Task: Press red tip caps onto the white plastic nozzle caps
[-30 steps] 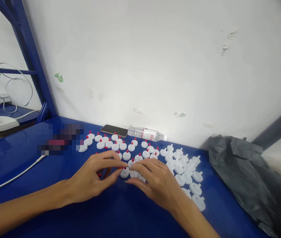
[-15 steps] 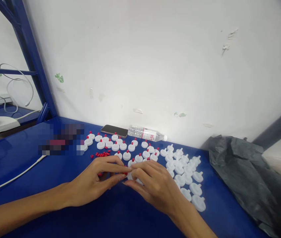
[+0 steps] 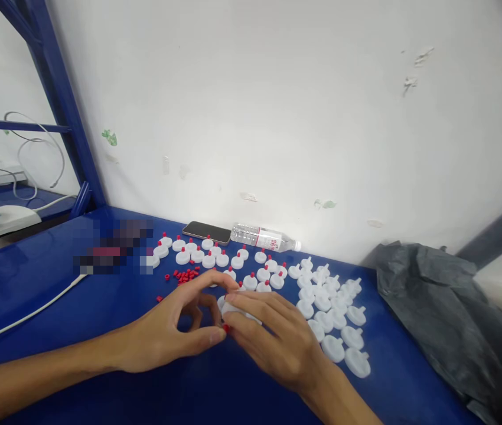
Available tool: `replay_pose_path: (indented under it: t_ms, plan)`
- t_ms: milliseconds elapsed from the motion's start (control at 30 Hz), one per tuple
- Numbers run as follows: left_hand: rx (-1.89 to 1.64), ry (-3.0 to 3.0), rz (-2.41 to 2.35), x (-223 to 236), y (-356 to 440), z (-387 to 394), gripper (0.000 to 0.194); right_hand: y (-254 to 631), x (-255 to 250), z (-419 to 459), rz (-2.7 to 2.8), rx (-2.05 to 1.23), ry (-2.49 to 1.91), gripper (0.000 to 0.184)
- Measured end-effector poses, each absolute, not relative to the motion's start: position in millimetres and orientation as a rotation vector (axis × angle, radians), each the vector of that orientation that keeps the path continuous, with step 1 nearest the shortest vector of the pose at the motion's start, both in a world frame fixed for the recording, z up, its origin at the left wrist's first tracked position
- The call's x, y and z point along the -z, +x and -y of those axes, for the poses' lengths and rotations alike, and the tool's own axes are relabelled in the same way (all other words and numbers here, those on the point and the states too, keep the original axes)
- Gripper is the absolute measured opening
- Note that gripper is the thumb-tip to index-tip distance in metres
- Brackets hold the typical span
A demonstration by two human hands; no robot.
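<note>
My left hand [image 3: 175, 330] and my right hand [image 3: 277, 339] meet over the blue table [image 3: 215, 389], fingertips together. Between them sits a white round cap [image 3: 230, 307] held by my right fingers, and a small red plug [image 3: 225, 327] is pinched at my left thumb tip. Behind the hands lie rows of white caps with red plugs [image 3: 215, 258]. To the right lie several plain white caps [image 3: 335, 313]. A loose heap of red plugs [image 3: 185, 274] is just beyond my left hand.
A dark phone [image 3: 207, 232] and a lying water bottle [image 3: 264, 238] rest against the white wall. Crumpled grey plastic bag [image 3: 437, 307] fills the right side. A white cable [image 3: 25, 316] runs across the left. Blue rack posts [image 3: 60, 106] stand at left.
Both hands drew back toward me, bringing a white cap off the table. The left fingers now arch with a red plug at the thumb tip.
</note>
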State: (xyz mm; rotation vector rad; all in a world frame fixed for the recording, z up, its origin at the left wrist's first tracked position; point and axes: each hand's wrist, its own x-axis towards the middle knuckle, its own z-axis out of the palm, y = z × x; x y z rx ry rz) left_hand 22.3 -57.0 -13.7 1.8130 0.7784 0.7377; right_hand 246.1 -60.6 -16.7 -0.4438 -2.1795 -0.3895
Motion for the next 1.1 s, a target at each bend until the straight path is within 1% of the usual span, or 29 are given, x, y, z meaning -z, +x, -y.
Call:
replay_pose_path:
  t_ms: [33,100,167,267,367,467,633,767,800,867,933,1000,1067,1100]
  plan:
    - [-0.721,1.807,-0.747,13.7,21.6,58.4,0.055,244.9,17.6,62.2,2.179,0.390,-0.425,0.015]
    - [-0.718,1.805,-0.707,13.3,21.6,61.2,0.057,242.6,19.3,65.4,2.187,0.397,-0.420,0.016]
    - [-0.732,1.813,-0.702,12.4,23.2,63.1,0.053,241.0,20.3,67.7,2.195,0.424,-0.428,0.017]
    - [-0.738,1.794,-0.714,13.6,26.1,61.2,0.043,239.4,19.6,67.8,2.189,0.485,-0.441,0.015]
    - [-0.673,1.685,-0.671,19.9,26.5,54.1,0.035,238.4,17.8,65.6,2.169,0.536,-0.455,0.013]
    - [-0.584,1.590,-0.603,26.5,24.5,47.2,0.032,238.1,17.5,64.8,2.150,0.559,-0.468,0.014]
    - [-0.568,1.602,-0.646,25.0,23.8,47.8,0.034,237.6,17.7,69.0,2.186,0.546,-0.453,0.019]
    - [-0.543,1.642,-0.663,18.1,25.2,49.9,0.025,236.8,14.1,70.0,2.202,0.536,-0.412,0.022]
    - [-0.546,1.646,-0.646,16.5,25.0,49.2,0.027,237.6,12.7,68.9,2.204,0.535,-0.416,0.020]
    - [-0.605,1.656,-0.637,13.7,23.5,46.3,0.037,241.8,9.3,65.2,2.196,0.532,-0.449,0.013]
    - [-0.727,1.747,-0.750,12.3,20.4,41.2,0.040,249.6,5.8,59.7,2.168,0.511,-0.502,0.010]
    - [-0.881,2.010,-1.014,12.4,16.0,34.2,0.032,260.1,2.7,53.3,2.125,0.469,-0.574,0.013]
    - [-0.955,2.381,-1.275,13.6,11.1,26.6,0.024,271.1,0.9,46.5,2.083,0.449,-0.673,0.010]
    - [-0.939,2.547,-1.368,14.4,8.7,23.0,0.022,276.1,0.4,43.2,2.076,0.454,-0.734,0.007]
